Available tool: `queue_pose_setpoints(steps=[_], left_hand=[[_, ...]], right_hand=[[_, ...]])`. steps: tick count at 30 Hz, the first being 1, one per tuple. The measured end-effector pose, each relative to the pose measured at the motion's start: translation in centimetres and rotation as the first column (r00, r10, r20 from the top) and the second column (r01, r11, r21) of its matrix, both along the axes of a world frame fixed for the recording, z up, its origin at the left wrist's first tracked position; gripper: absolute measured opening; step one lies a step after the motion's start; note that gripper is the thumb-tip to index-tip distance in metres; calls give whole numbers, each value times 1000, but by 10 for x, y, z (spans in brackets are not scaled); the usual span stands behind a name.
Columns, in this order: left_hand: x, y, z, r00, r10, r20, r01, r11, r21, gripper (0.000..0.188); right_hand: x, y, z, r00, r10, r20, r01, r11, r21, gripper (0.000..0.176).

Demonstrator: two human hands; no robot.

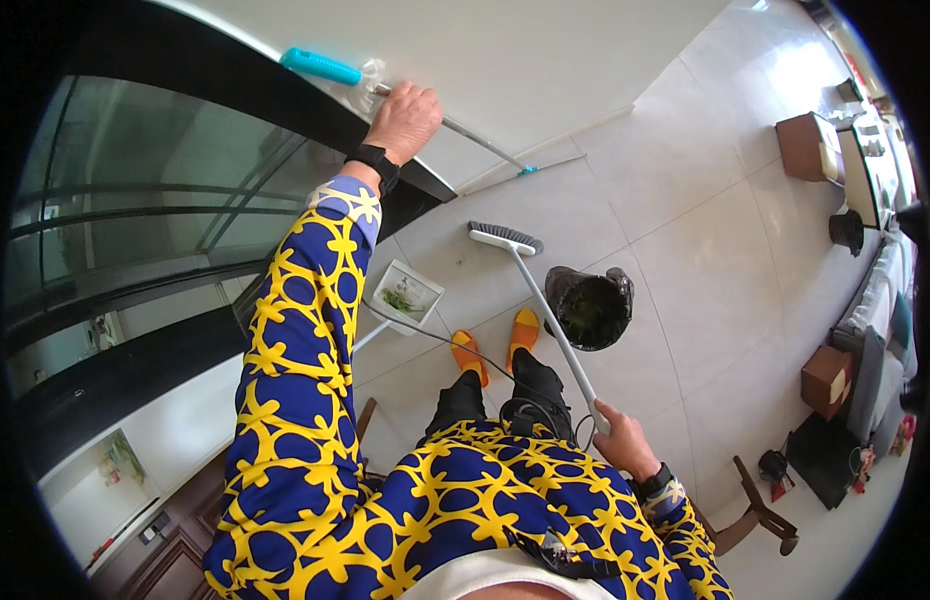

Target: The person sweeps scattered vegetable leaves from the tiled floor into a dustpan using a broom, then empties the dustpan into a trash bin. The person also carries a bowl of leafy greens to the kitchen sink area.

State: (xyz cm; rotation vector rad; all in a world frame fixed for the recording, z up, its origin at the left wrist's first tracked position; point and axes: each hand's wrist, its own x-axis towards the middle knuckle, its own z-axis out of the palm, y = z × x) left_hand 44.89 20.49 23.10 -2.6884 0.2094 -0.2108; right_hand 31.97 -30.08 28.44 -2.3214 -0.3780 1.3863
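Note:
My left hand (406,120) grips the metal pole (476,137) of a mop or squeegee, just below its teal handle (322,66). That pole leans along the white wall. At its lower end a teal joint (527,171) meets a thin flat bar on the floor. In my right hand (628,444) is the top of a broom's pale handle (559,330). The broom head (505,238), with grey bristles, is out past my feet. A white dustpan (427,279) holding green leaf scraps (396,301) sits left of my feet.
A bin lined with a black bag (625,289) stands by the broom handle, with green scraps inside. A dark cable (442,339) crosses before my legs. A dark glass-panelled structure (172,172) flanks the left. Brown boxes (806,146), a sofa (874,337) and a wooden chair (754,506) are right.

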Motion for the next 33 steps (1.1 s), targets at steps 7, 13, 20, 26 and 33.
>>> queue_pose_setpoints(steps=[7,13,20,26,33], left_hand=[[-2,-29,15,999,12,35,-11,999,-38,10],[-57,-51,31,974,92,205,-30,957,-290,20],[-247,-86,52,781,624,-11,-538,665,-518,37],[-396,-105,68,426,905,-20,-768,350,-536,43],[-465,-108,53,172,976,-134,-921,111,-373,64]], right_hand=[[5,1,0,999,9,-39,-12,997,-74,54],[4,-24,-25,994,91,-55,-100,978,-181,56],[20,-67,-32,952,284,110,-240,922,-304,53],[30,-58,-20,920,319,226,-267,935,-231,55],[66,23,-66,799,520,301,-466,853,-236,50]])
